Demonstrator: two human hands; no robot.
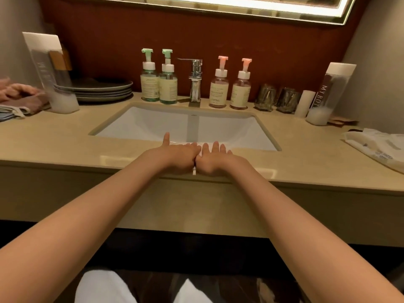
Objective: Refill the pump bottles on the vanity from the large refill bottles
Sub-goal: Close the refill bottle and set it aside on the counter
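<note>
Both hands lie palm down on the near edge of the counter [65, 145], just in front of the sink [153, 125]. The left hand [179, 156] and the right hand [215, 160] touch at the thumbs. Their fingers [215, 146] are stretched out straight and released, grasping nothing.

On the far side of the sink, against the wall, the faucet [195, 82] stands between two pairs of bottles. The green pump bottles [149, 84] are on its left and the pink pump bottles [219, 90] on its right, all upright with pumps on.

The left refill bottle [52, 84], tall and pale, stands at the far left beside a stack of plates [105, 90], with folded towels [19, 95] further left. The right refill bottle [328, 95] stands at the far right, next to a small white cylinder [305, 103] and two glasses [265, 97]. A plastic bag [376, 147] lies on the right of the counter.
</note>
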